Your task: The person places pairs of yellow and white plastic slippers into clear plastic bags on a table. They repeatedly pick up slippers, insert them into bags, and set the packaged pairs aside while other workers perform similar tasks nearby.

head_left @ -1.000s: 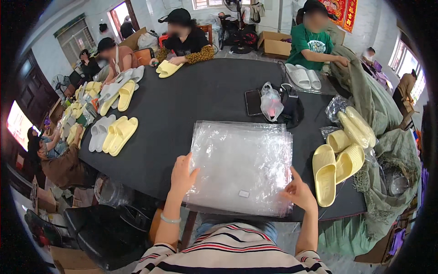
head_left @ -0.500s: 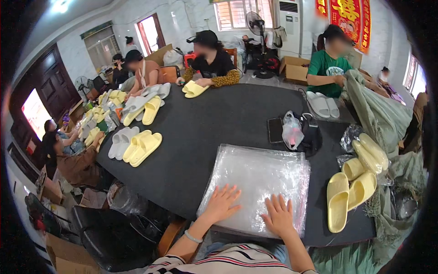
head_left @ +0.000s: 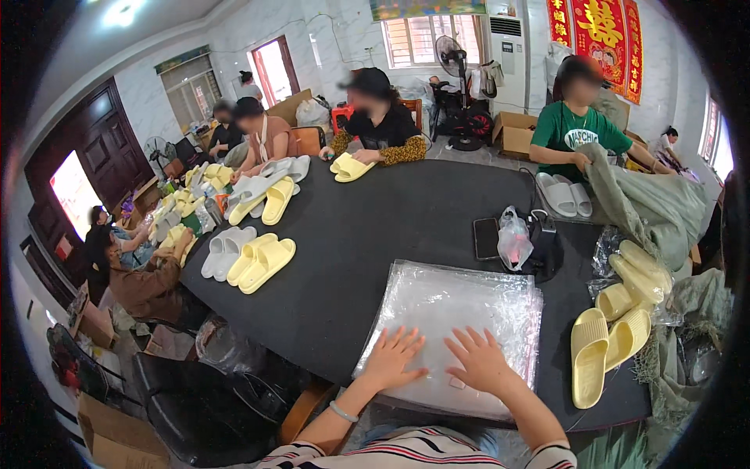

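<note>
A stack of clear plastic bags point(head_left: 453, 297) lies at the near edge of the black table. Flat on its left part rests my left hand point(head_left: 394, 359), fingers spread, a pale bangle point(head_left: 344, 413) on the wrist. My right hand point(head_left: 483, 361) is also spread out on the bags, a short way from the left one. Neither hand grips anything. To the right of the stack sit yellow slippers point(head_left: 590, 358), some loose and one pair point(head_left: 642, 273) in clear wrapping.
The black table point(head_left: 351, 234) also bears a phone point(head_left: 486, 238), a small plastic bag point(head_left: 514, 241), yellow slippers point(head_left: 262, 262) and grey slippers point(head_left: 226, 252). A person in green point(head_left: 578, 129) handles a large grey-green sack point(head_left: 652, 199). Other people sit along the far and left sides. A black chair point(head_left: 199, 406) stands at left.
My right hand has moved up and inward across the bags, nearer to my left hand. The view has shifted slightly. The person in green has spread their arms at the sack.
</note>
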Available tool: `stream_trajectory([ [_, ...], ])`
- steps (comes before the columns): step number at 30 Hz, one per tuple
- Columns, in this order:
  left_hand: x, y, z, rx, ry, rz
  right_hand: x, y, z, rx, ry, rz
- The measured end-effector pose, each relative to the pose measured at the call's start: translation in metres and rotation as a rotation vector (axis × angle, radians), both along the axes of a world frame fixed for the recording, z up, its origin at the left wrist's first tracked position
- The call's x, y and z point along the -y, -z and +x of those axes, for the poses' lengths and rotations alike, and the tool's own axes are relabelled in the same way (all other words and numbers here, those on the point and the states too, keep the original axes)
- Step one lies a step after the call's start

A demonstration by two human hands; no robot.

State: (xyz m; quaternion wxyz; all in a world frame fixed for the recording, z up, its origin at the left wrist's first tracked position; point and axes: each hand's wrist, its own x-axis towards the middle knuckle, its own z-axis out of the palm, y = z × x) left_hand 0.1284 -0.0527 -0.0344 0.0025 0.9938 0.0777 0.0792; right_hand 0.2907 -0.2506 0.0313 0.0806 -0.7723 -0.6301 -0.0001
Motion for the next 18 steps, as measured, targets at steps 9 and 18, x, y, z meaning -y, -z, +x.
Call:
stream_trajectory([
  [9, 0.003, -0.001, 0.002, -0.003, -0.007, 0.024, -0.051, 0.065, 0.073, -0.021, 0.366, 0.084],
  [18, 0.002, 0.000, 0.002, 0.047, -0.004, 0.009, 0.027, 0.012, 0.042, -0.110, 0.331, 0.289],
])
